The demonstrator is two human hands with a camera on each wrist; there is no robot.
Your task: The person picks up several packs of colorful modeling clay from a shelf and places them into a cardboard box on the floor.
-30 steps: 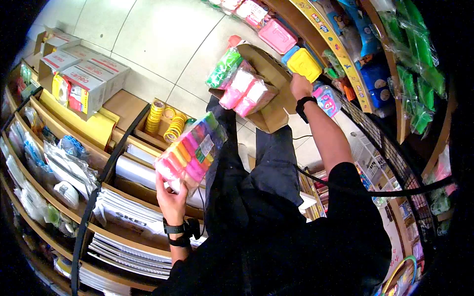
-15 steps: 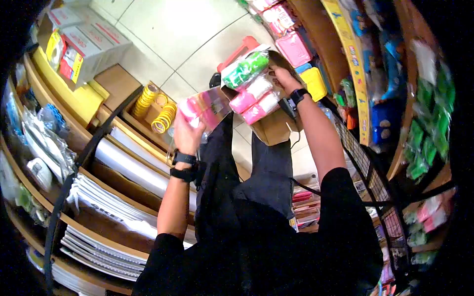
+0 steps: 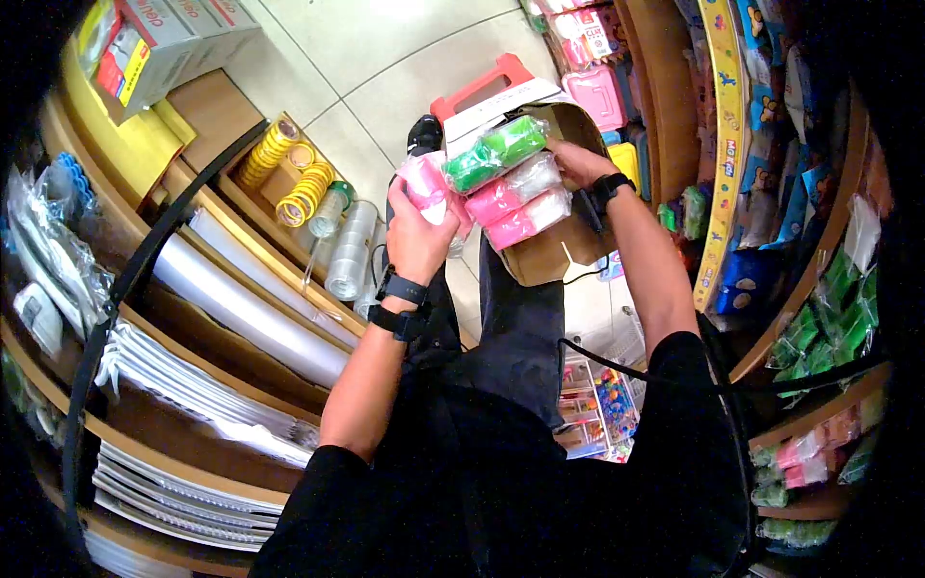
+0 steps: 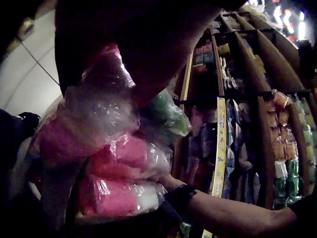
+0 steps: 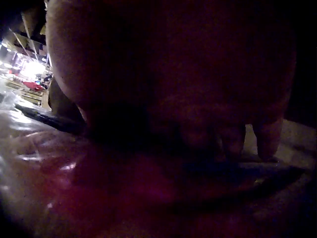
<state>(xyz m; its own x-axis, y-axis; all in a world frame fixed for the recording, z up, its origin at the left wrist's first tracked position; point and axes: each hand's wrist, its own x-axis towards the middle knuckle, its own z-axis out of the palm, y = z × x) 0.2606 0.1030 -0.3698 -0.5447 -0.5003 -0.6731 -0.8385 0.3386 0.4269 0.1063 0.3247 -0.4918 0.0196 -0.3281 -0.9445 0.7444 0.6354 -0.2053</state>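
Note:
In the head view my left hand (image 3: 416, 236) grips a pink plastic-wrapped pack (image 3: 429, 188) at the left side of an open cardboard box (image 3: 540, 258). The box holds a green wrapped pack (image 3: 496, 152) and pink-and-white wrapped packs (image 3: 515, 200). My right hand (image 3: 578, 164) is at the box's right side, by the green pack; its fingertips are hidden in the head view. The left wrist view shows the pink-and-white packs (image 4: 121, 196) close up, with the green pack (image 4: 168, 114) behind. The right wrist view is dark, with the right hand (image 5: 173, 74) over pink wrapping.
Left: a shelf with yellow tape rolls (image 3: 308, 193), clear rolls (image 3: 352, 250), paper rolls (image 3: 251, 308) and grey boxes (image 3: 198, 43). Right: shelves with a pink case (image 3: 595, 96), a yellow case (image 3: 624, 162) and bagged goods. A red-orange handle (image 3: 482, 87) stands behind the box. A black cable (image 3: 636, 371) crosses near the right arm.
My left hand has moved with its pack from over the left shelf to the box's left side. The right hand has moved from near the yellow case to the box's right side.

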